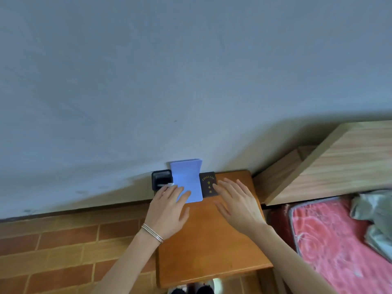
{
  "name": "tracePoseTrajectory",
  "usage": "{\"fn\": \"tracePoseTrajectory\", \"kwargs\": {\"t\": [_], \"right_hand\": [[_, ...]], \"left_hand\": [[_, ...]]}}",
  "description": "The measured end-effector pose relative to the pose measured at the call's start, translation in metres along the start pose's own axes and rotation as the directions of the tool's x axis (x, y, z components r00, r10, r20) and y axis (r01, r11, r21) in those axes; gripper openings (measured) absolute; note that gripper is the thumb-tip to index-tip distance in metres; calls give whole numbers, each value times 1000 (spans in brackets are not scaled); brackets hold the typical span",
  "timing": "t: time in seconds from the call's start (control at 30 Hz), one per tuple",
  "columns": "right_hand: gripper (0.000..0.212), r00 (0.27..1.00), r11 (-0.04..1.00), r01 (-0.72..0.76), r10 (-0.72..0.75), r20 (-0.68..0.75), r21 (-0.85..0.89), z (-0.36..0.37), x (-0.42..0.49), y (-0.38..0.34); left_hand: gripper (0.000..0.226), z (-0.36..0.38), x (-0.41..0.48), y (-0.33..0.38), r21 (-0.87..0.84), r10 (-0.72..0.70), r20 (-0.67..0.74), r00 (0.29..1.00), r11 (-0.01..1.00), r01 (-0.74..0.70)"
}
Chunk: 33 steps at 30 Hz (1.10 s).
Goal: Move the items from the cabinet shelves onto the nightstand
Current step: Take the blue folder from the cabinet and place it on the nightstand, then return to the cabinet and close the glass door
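A brown wooden nightstand (214,240) stands against the wall below me. At its back edge lie a black open box (161,179), a light blue folded booklet (187,179) leaning on the wall, and a dark booklet with gold lettering (209,184). My left hand (169,209), with bracelets at the wrist, has straight fingers touching the lower edge of the blue booklet. My right hand (237,202) is spread with straight fingers, its fingertips at the dark booklet. Neither hand grips anything.
A bed with a wooden headboard (331,164) and a red patterned mattress (339,236) stands to the right, with grey cloth (375,211) on it. Orange brick-pattern floor (63,247) is to the left. My shoes (191,290) show at the nightstand's front.
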State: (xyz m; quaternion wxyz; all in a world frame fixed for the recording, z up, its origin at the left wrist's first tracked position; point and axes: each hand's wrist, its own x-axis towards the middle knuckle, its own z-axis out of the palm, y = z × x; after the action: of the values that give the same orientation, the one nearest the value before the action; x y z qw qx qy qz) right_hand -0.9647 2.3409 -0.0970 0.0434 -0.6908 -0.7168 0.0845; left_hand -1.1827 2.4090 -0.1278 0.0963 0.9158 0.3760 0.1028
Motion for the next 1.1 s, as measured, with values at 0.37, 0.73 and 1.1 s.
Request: {"fn": "tracePoseTrajectory", "kwargs": {"t": [0.37, 0.73, 1.1], "right_hand": [[55, 916, 928, -357, 326, -236, -104, -137, -152, 3], [50, 332, 367, -930, 861, -385, 17, -128, -353, -119], [49, -425, -422, -902, 834, -352, 90, -118, -508, -392]], "left_hand": [[48, -126, 61, 134, -20, 544, -142, 827, 833, -552], [50, -134, 21, 280, -161, 982, -24, 187, 181, -970], [48, -169, -207, 417, -351, 796, -246, -553, -605, -715]]}}
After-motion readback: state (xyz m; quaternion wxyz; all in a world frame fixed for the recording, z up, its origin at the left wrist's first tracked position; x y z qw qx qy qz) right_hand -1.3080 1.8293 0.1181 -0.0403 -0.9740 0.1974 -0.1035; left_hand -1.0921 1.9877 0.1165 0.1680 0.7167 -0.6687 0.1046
